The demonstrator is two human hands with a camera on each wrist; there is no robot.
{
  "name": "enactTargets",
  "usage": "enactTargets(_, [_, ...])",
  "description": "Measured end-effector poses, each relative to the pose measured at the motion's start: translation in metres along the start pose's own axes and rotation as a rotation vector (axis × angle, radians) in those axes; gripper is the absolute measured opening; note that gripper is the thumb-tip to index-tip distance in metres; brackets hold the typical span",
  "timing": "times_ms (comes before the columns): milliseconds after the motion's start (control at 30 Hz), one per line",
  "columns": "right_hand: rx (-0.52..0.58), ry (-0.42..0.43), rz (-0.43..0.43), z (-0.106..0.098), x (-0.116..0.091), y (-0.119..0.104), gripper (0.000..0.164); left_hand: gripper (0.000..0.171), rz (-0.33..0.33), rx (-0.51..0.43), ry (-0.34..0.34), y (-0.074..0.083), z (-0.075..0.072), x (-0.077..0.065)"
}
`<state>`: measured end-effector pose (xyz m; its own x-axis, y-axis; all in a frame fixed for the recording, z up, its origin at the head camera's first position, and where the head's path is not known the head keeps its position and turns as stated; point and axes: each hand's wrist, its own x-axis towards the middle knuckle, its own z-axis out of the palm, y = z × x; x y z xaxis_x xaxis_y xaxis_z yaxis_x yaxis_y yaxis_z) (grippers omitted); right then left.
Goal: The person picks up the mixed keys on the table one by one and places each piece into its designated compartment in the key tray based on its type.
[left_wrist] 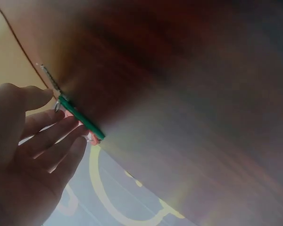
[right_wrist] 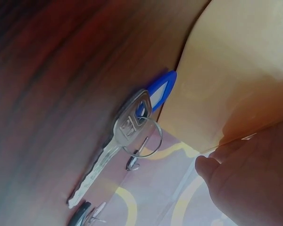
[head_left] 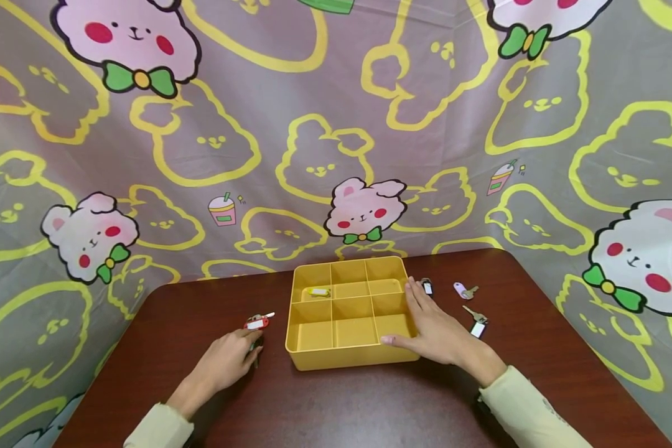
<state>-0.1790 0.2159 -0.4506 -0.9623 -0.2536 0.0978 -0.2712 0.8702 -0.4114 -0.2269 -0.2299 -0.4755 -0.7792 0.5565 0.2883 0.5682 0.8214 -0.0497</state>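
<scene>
A yellow divided box (head_left: 351,356) stands on the table, and a yellow key tag (head_left: 319,292) lies in its back-left compartment. My left hand (head_left: 226,361), left of the box, pinches a key with a green tag (left_wrist: 82,117) between thumb and fingers at the tabletop. Just beyond those fingers lies a key with a red tag (head_left: 257,322). My right hand (head_left: 439,330) rests on the box's right rim with straight fingers, its thumb at the front edge. In the right wrist view, a key with a blue tag (right_wrist: 127,129) lies beside the box wall.
Right of the box lie a black-tagged key (head_left: 427,286), a lilac-tagged key (head_left: 466,290) and another dark-tagged key (head_left: 478,323). A patterned cloth (head_left: 313,168) hangs behind and around the brown table (head_left: 313,404).
</scene>
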Motion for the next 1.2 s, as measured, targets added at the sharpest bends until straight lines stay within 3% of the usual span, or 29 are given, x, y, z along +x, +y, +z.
enactTargets(767, [-0.005,0.003,0.001,-0.0005,-0.0013,-0.002,0.127,0.015,0.017,0.007,0.023,-0.0013,0.0027,-0.0032])
enactTargets(1200, [-0.007,0.01,-0.001,-0.0002,-0.002,-0.0028,0.126,0.018,-0.011,0.016,-0.013,-0.0013,-0.0005,-0.0014])
